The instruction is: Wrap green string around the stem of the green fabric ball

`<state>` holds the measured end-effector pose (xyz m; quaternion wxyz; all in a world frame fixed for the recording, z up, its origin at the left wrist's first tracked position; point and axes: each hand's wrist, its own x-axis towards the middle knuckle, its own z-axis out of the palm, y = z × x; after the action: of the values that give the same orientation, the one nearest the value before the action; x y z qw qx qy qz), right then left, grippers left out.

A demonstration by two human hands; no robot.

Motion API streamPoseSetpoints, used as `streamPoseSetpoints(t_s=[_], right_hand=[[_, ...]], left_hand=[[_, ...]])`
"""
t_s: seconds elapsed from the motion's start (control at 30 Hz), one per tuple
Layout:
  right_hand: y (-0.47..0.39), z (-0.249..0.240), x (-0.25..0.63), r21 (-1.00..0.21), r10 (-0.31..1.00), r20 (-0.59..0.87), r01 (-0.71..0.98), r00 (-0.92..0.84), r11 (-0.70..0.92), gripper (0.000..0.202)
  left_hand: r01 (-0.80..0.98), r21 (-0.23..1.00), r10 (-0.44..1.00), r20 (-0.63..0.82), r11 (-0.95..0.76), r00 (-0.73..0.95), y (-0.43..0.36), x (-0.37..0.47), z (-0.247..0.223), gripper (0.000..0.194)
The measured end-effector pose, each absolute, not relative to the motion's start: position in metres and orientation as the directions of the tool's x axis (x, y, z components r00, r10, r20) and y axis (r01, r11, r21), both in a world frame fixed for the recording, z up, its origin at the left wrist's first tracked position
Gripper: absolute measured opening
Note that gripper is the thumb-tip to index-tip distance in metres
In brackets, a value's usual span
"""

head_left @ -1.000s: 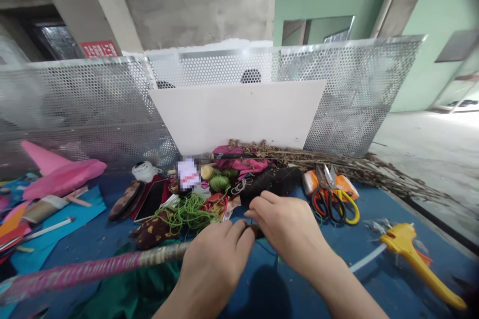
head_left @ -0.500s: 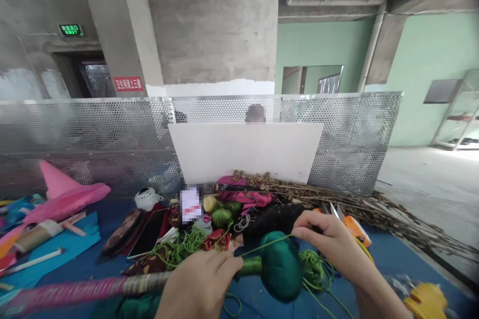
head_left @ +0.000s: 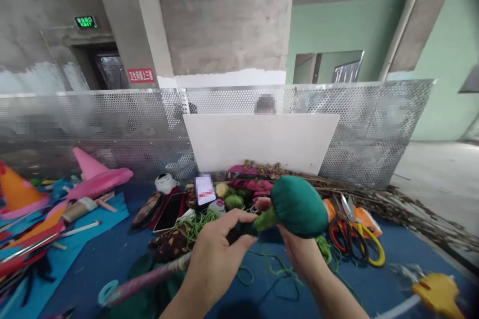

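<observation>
My left hand (head_left: pixel 220 249) is closed around a long stick wrapped in pink and pale material (head_left: pixel 153 279). At the stick's upper end sits a round, stuffed dark green fabric ball (head_left: pixel 299 204), tilted up to the right. Green cord is wound round the neck (head_left: pixel 266 220) beneath the ball. My right hand (head_left: pixel 295 244) reaches behind the ball and neck; its curled fingers show only in part, and what they hold is hidden. Loose green cord (head_left: pixel 284 274) trails over the blue tabletop below, with more of it bunched (head_left: pixel 324 249) beside my right wrist.
Scissors (head_left: pixel 352 232) with red, black and yellow handles lie at the right near a yellow object (head_left: pixel 436 291). Dried stems (head_left: pixel 407 219) stretch along the back right. A phone (head_left: pixel 205 190), yarn (head_left: pixel 234 202) and a pink hat (head_left: pixel 99 182) lie farther back. A white board (head_left: pixel 262 142) stands behind.
The stick's green end has tilted upward and away. My right hand, which pinched a taut green cord right of the ball, has moved behind the neck. The view has shifted, showing the scissors fully.
</observation>
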<state>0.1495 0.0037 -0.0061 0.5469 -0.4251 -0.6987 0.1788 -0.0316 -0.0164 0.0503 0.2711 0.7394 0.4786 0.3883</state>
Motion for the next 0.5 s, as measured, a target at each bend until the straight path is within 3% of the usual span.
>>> streamPoseSetpoints(t_s=[0.17, 0.23, 0.37, 0.5], right_hand=[[-0.012, -0.01, 0.118, -0.914, 0.913, 0.403, 0.017, -0.063, 0.404, 0.043], [-0.012, -0.011, 0.115, -0.913, 0.914, 0.401, 0.058, -0.054, 0.404, 0.039], [-0.013, -0.013, 0.118, -0.673, 0.723, 0.69, 0.336, -0.033, 0.659, 0.022], [-0.021, -0.012, 0.118, -0.493, 0.543, 0.839, 0.379, -0.031, 0.783, 0.016]], left_hand=[[0.429, 0.845, 0.944, 0.239, -0.318, 0.229, -0.008, -0.037, 0.047, 0.024], [0.43, 0.854, 0.956, 0.247, -0.292, 0.159, -0.001, -0.045, 0.041, 0.02], [0.436, 0.83, 0.937, 0.316, -0.349, 0.149, 0.018, -0.061, 0.035, 0.021], [0.473, 0.817, 0.94, 0.242, -0.331, 0.24, 0.023, -0.061, 0.034, 0.025]])
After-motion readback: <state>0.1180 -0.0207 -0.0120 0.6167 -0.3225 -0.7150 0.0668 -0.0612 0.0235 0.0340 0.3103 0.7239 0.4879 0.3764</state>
